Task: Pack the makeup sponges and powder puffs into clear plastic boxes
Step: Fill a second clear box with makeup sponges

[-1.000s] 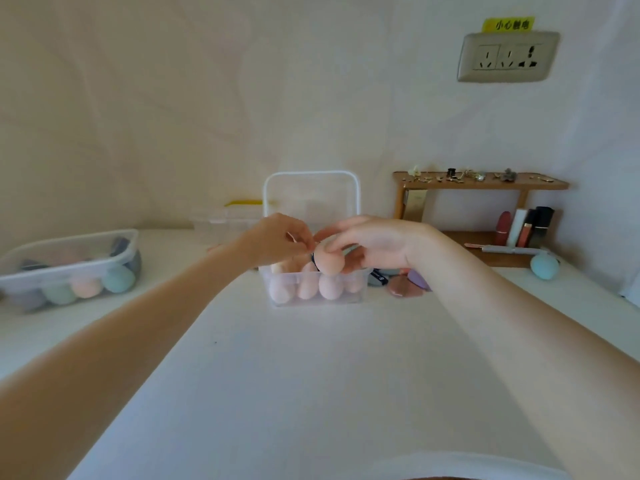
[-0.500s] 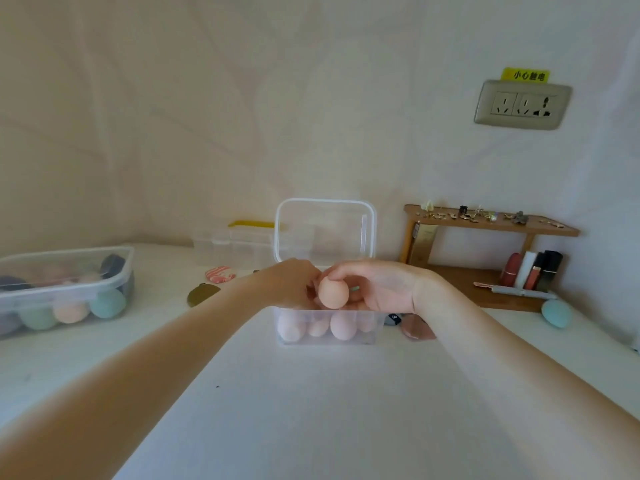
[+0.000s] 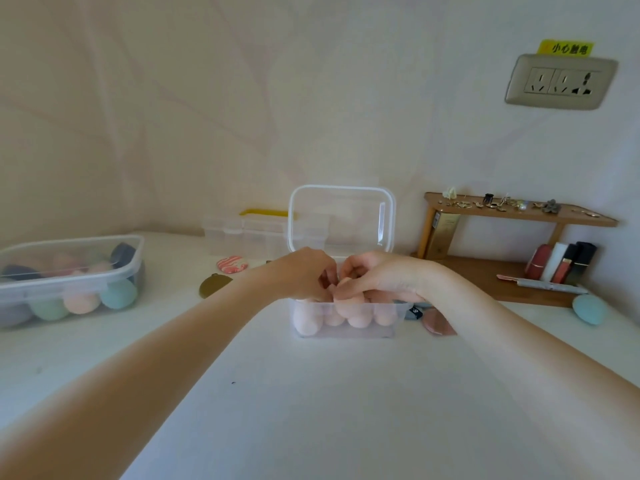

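Together, both hands (image 3: 346, 277) over sponge box (image 3: 343, 325)

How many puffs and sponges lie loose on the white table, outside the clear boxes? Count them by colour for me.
Pink-and-white marbled flat puff: 1
Olive-brown flat puff: 1
Dusty-pink flat puff: 1
Teal egg-shaped sponge: 1
Total in view: 4

I see a glossy clear plastic box (image 3: 346, 322) holding matt, soft-looking sponges (image 3: 360, 315); at two o'clock, a smooth wooden shelf (image 3: 519, 214).
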Demonstrator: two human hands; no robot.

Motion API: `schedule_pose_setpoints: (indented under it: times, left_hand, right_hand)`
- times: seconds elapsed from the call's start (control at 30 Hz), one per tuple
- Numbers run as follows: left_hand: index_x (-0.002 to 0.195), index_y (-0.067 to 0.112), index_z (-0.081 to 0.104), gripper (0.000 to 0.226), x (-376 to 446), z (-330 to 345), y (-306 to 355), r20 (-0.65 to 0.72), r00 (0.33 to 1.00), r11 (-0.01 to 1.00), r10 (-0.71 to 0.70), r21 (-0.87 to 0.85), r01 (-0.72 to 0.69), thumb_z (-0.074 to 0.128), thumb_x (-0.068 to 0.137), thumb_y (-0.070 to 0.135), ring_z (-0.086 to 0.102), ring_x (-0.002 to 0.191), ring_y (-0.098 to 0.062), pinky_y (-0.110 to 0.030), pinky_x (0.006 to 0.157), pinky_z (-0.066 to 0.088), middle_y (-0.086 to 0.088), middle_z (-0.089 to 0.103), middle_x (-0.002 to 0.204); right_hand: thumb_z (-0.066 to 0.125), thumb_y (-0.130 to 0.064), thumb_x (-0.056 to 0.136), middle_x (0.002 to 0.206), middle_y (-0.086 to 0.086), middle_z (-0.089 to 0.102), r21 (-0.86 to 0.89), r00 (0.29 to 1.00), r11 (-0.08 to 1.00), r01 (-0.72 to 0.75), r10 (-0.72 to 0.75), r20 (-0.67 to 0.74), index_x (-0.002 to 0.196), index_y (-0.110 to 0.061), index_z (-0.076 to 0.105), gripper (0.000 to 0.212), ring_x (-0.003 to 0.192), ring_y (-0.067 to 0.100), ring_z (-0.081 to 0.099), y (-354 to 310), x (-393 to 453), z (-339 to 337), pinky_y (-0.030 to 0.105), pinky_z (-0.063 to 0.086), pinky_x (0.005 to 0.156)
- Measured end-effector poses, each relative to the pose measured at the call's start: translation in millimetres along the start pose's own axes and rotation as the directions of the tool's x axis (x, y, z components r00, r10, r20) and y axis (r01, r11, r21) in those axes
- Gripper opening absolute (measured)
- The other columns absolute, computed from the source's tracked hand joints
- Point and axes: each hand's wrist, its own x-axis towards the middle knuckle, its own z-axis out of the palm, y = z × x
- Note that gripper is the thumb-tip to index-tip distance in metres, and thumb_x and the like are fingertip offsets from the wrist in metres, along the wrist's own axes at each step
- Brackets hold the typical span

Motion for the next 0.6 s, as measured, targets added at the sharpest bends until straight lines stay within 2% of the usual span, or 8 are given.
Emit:
schedule_pose_setpoints:
  times: [0.07,0.13,0.2,0.27,0.33,0.37,0.47,0.6]
  left_hand:
    - [0.106,0.008,0.064,0.026,2.5,4.4,1.5,-0.037,0.999,0.997,-0.004,0.072,0.006,0.051,0.089,0.022,0.053,0.079,-0.015,-0.018,0.059,0.04,-0.004,0.063,0.088]
    - [0.106,0.006,0.064,0.027,4.5,7.8,2.1,-0.058,0.998,0.993,-0.01,0.12,0.017,0.046,0.091,0.019,0.051,0.078,-0.017,-0.014,0.054,0.034,-0.007,0.062,0.085]
    - [0.105,0.005,0.062,0.026,5.4,8.8,1.5,-0.058,0.998,0.987,-0.005,0.158,0.014,0.044,0.091,0.018,0.05,0.077,-0.018,-0.013,0.053,0.031,-0.001,0.055,0.077]
    - [0.097,0.008,0.061,0.019,5.9,8.7,2.1,-0.052,0.999,0.985,0.001,0.175,0.008,0.046,0.091,0.019,0.05,0.076,-0.019,-0.014,0.052,0.031,0.001,0.051,0.072]
    - [0.087,0.012,0.056,0.013,6.6,8.3,2.6,-0.044,0.999,0.984,-0.001,0.178,0.009,0.046,0.091,0.019,0.05,0.074,-0.02,-0.016,0.051,0.032,0.004,0.045,0.064]
    - [0.085,0.013,0.055,0.012,6.8,8.1,4.3,-0.038,0.999,0.985,-0.009,0.172,0.016,0.046,0.091,0.019,0.051,0.073,-0.02,-0.017,0.051,0.033,0.005,0.044,0.062]
    - [0.081,0.012,0.054,0.012,10.2,9.0,3.1,-0.03,0.999,0.988,-0.038,0.15,0.042,0.046,0.09,0.015,0.051,0.069,-0.02,-0.018,0.051,0.034,0.005,0.044,0.06]
    - [0.06,0.013,0.045,0.026,14.0,10.9,2.3,-0.057,0.993,0.985,-0.099,0.137,0.106,0.047,0.086,0.009,0.043,0.052,-0.012,-0.018,0.046,0.031,0.003,0.043,0.058]
  right_hand:
    - [0.075,-0.031,0.067,0.085,-0.006,0.061,-0.222,0.998,0.974,-0.033,0.02,-0.062,0.084,-0.02,0.059,0.026,0.081,0.015,0.057,-2.9,5.9,6.0,0.031,0.047,0.079]
    - [0.073,-0.039,0.057,0.085,-0.007,0.063,-0.283,0.995,0.957,-0.066,0.041,-0.092,0.093,-0.019,0.062,0.042,0.081,0.015,0.058,-4.6,9.4,9.1,0.034,0.05,0.084]
    - [0.075,-0.034,0.068,0.089,-0.003,0.063,-0.246,0.999,0.968,-0.039,0.031,-0.037,0.097,-0.016,0.064,0.035,0.082,0.015,0.058,-8.0,5.2,7.6,0.03,0.048,0.083]
    - [0.07,-0.023,0.082,0.101,0.007,0.066,-0.149,0.998,0.989,-0.023,0.032,0.061,0.105,-0.012,0.064,0.027,0.091,0.017,0.061,-10.3,-1.5,-0.3,0.029,0.047,0.091]
    - [0.067,-0.013,0.084,0.115,0.011,0.064,-0.099,0.991,0.995,-0.028,0.041,0.126,0.115,-0.011,0.062,0.032,0.104,0.02,0.061,-12.1,-6.0,-7.0,0.034,0.045,0.103]
    - [0.068,-0.011,0.082,0.113,0.008,0.064,-0.127,0.989,0.992,-0.025,0.043,0.14,0.116,-0.014,0.061,0.034,0.104,0.02,0.06,-12.4,-5.7,-8.0,0.035,0.045,0.104]
    - [0.07,-0.011,0.08,0.09,-0.007,0.056,-0.324,0.994,0.946,0.016,0.021,0.111,0.103,-0.019,0.062,0.025,0.09,0.015,0.055,-15.8,0.8,-3.5,0.029,0.044,0.092]
    - [0.069,-0.017,0.078,0.076,-0.01,0.054,-0.514,0.996,0.857,0.017,0.03,0.081,0.073,-0.024,0.057,0.015,0.08,0.016,0.052,-20.1,12.5,4.0,0.029,0.043,0.081]
